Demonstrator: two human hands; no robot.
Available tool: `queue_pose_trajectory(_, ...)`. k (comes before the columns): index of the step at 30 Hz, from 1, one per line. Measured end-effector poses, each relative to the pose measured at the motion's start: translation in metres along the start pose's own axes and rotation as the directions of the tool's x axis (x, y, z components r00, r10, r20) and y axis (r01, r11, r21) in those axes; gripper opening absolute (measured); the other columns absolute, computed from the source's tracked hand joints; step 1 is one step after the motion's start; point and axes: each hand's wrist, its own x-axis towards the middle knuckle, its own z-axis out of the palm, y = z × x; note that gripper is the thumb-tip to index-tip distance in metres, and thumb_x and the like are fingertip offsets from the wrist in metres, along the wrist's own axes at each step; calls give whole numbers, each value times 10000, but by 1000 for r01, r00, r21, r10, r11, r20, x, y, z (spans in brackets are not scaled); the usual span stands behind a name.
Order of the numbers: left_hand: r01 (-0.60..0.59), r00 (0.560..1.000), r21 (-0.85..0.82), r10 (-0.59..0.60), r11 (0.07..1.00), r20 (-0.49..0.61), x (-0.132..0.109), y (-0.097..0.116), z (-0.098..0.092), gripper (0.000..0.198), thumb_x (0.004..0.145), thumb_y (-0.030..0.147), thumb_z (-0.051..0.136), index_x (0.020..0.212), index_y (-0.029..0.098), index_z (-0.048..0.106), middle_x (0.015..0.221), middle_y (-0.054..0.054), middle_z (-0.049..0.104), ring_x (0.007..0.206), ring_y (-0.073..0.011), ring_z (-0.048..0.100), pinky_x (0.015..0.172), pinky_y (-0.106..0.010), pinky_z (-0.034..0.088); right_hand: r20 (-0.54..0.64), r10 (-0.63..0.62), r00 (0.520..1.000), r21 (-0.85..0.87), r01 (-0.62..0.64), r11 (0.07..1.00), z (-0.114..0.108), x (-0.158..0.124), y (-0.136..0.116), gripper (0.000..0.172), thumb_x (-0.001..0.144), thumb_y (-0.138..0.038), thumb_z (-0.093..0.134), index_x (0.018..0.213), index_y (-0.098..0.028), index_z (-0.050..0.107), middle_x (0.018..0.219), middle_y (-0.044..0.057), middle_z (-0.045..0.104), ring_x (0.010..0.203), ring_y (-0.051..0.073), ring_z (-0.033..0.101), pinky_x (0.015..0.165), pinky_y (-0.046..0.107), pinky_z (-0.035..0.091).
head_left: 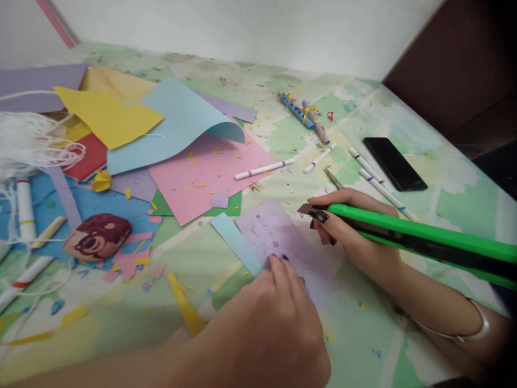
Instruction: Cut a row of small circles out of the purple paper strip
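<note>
My left hand [278, 318] bends over a sheet of light purple paper [297, 253], its fingers together and their tips pressed on the sheet. The thumb is hidden. The paper has small punched holes and loose bits on it. A light blue paper strip [236, 242] lies by its left edge and runs toward my left fingers. In my right hand [355, 226] is a green utility knife [424, 229] with its blade out. The blade points left, just above the purple paper's right side. A bracelet circles my right wrist.
Markers [264, 168], a black phone [395, 163] and two decorated paper rolls [297, 111] lie beyond my hands. Coloured sheets [173, 126], white string [32, 143] and a dark red case [97, 237] lie left. Paper scraps dot the patterned tablecloth; a metal tip [333, 178] shows beyond my right hand.
</note>
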Motion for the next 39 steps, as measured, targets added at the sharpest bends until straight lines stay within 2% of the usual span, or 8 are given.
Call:
queue_pose_trajectory(5,-192,979,-75,196,979,60,1,-8,-6,262,818,251,512,942,168,728,967,-138,730,831,-279,683,627,-380,541,18,-23,1000,-26,24,999,-2,0,0,205,761,-77,602,897,-199,695,570,-28,626,464,87,556,435,204,443)
queue_pose_trajectory(16,-248,961,-148,262,957,86,-2,-5,-9,183,827,322,564,842,248,730,953,-82,733,761,-227,651,673,-405,516,121,-4,993,-37,8,999,-5,-1,-1,193,780,-94,603,917,-208,678,572,-33,610,497,111,578,498,253,490)
queue_pose_trajectory(18,-237,970,-111,241,965,28,-1,-3,-3,214,823,289,540,869,215,735,957,-96,735,769,-237,667,670,-398,534,122,0,993,-34,4,999,-5,0,-1,182,784,-106,605,918,-208,678,582,-28,614,502,112,580,486,246,482)
queue_pose_trajectory(22,-126,966,10,125,992,-227,7,2,18,267,813,190,511,926,87,730,897,-153,738,797,-275,699,621,-351,560,66,-6,998,-25,8,1000,-6,3,-1,152,783,-142,640,914,-200,693,566,-23,609,473,100,550,445,219,451)
queue_pose_trajectory(25,-54,956,34,61,998,-286,12,7,29,262,823,155,516,942,32,715,884,-184,733,822,-299,703,672,-368,574,60,55,997,68,-59,996,-3,0,-2,122,814,-217,656,933,-208,685,590,-21,609,476,85,524,448,204,431)
queue_pose_trajectory(30,40,988,15,-37,999,-152,4,12,25,310,861,193,523,1043,-10,671,1041,-240,690,971,-360,667,751,-436,579,213,287,934,362,-348,864,10,-14,1,135,877,-315,612,989,-244,640,662,-40,594,542,56,536,535,168,456)
queue_pose_trajectory(34,160,981,61,-152,985,-124,-15,1,24,390,922,316,497,980,-19,686,1005,-241,698,942,-348,680,693,-395,590,267,302,915,365,-386,847,14,-14,7,153,872,-346,620,966,-228,639,637,-42,584,525,55,526,497,156,424)
queue_pose_trajectory(39,280,959,214,-282,936,-22,-42,-40,22,549,945,421,411,990,-60,672,979,-287,688,910,-361,683,712,-425,577,320,292,901,322,-393,861,12,-7,8,171,865,-343,625,974,-212,643,622,-40,587,503,64,533,477,171,422)
